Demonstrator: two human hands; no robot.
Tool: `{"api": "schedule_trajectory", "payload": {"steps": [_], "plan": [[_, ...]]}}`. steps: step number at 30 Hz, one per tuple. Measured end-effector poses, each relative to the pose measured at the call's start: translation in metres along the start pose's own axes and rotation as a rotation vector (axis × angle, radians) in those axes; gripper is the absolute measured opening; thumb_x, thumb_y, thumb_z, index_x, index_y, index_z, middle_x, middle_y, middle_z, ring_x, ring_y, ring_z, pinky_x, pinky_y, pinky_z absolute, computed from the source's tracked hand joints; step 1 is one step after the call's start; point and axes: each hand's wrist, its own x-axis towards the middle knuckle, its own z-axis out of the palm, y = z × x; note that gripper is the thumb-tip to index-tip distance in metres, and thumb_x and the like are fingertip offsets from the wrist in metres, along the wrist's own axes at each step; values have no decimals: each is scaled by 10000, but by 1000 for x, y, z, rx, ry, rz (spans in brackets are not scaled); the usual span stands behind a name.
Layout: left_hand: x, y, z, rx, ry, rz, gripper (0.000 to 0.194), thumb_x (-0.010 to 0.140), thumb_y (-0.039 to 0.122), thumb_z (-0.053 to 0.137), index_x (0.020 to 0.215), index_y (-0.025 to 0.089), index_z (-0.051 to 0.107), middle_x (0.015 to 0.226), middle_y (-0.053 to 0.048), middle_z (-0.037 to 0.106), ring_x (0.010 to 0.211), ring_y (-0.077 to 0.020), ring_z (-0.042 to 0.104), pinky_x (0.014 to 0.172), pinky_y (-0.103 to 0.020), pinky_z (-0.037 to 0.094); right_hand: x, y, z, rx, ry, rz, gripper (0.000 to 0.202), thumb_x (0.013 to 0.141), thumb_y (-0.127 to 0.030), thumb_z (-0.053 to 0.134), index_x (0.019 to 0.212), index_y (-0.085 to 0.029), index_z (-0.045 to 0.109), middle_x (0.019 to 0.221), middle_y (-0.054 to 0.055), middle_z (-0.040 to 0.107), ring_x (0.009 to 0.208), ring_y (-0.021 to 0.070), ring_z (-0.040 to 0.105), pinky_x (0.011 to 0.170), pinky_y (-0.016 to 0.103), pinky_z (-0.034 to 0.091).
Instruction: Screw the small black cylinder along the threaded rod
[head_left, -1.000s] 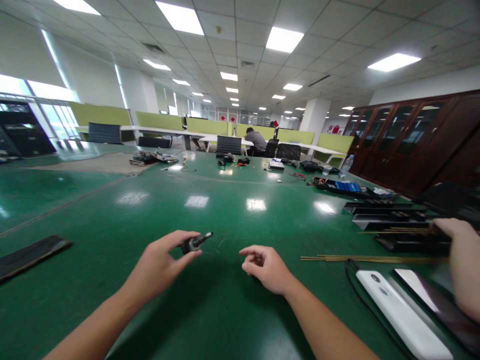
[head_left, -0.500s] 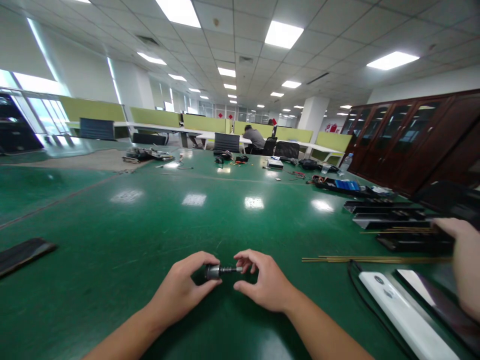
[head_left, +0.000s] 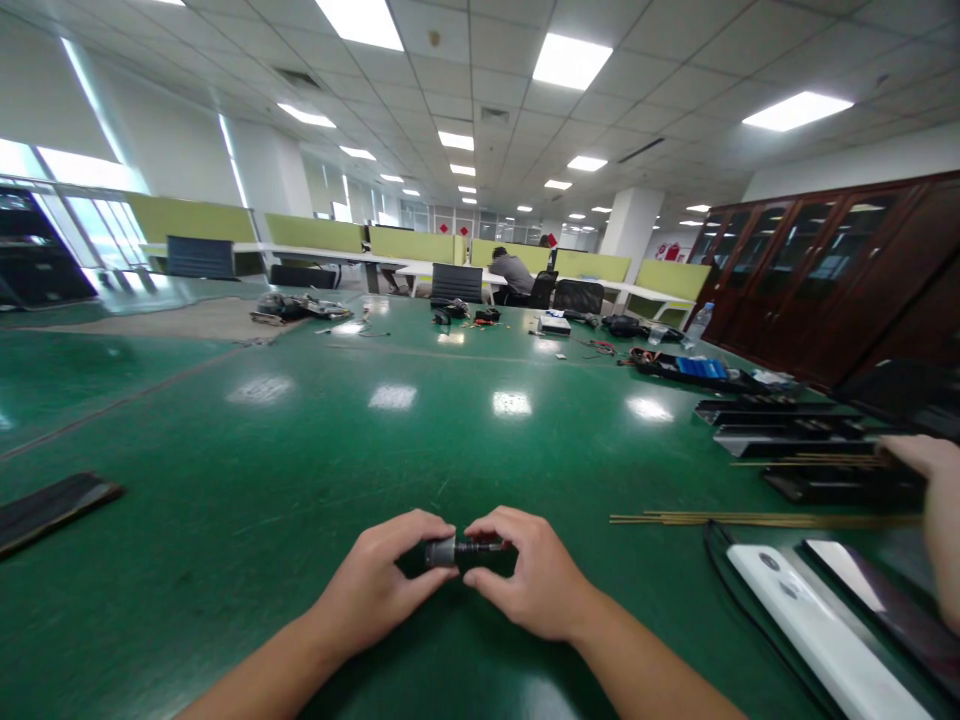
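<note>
Between my hands, above the green table (head_left: pixel 322 440), is a small cylindrical metal part (head_left: pixel 442 552) with a thin dark threaded shaft pointing right. My left hand (head_left: pixel 390 570) holds its thick end between thumb and fingers. Around the shaft, my right hand (head_left: pixel 529 575) is curved, thumb and forefinger apart above and below it. Whether its inner fingers touch the shaft tip cannot be made out.
At the right edge another person's hand (head_left: pixel 926 470) reaches over black metal channels (head_left: pixel 795 440) and thin brass rods (head_left: pixel 675 518). A white phone (head_left: pixel 817 620) with a cable lies front right. A dark flat strip (head_left: pixel 52 510) lies left.
My left hand and the metal part have shifted slightly right. My right hand's fingers now reach further left around the shaft, closer to my left hand.
</note>
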Motion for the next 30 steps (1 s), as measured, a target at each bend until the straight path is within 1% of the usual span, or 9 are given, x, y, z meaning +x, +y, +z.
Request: {"api": "schedule_trajectory", "payload": {"steps": [4,8,11,15,23,30], "plan": [[0,3,1,0,-11,11,251,862,251,702,1104,246,636,1058,-44,685,972,-175,655,875,-299,540,0,4,1,-34,15,7,282,776,-228,744,1057,-225,711,959,38,693,861,189,634,791,296,472],[0,3,3,-2,-17,30,252,869,273,700,1111,240,637,1051,-55,688,967,-181,659,863,-302,549,1,6,2,-46,4,-1,204,795,-238,733,999,-225,739,921,33,711,840,188,642,781,296,468],[0,2,3,-5,-8,36,251,870,283,697,1109,230,642,1050,-67,688,970,-190,663,865,-310,555,1,5,2,-40,-2,-5,160,811,-258,727,965,-220,751,895,32,722,822,185,651,772,295,467],[0,0,3,-12,-20,28,243,866,281,700,1098,237,643,1046,-57,687,967,-184,661,861,-302,554,2,5,2,-11,-6,-10,121,836,-263,714,938,-217,760,887,35,735,820,184,666,773,292,467],[-1,-2,2,5,-9,32,265,857,251,714,1111,259,638,1071,-25,687,994,-160,654,903,-286,537,3,5,2,-23,-22,8,109,854,-271,713,935,-225,770,871,22,736,803,172,661,749,280,450],[-2,-3,2,13,-3,35,294,847,234,726,1126,270,641,1093,-16,686,1022,-154,651,930,-282,533,1,5,2,-39,-28,6,105,861,-279,710,932,-228,769,864,22,734,797,175,655,741,282,443]]}}
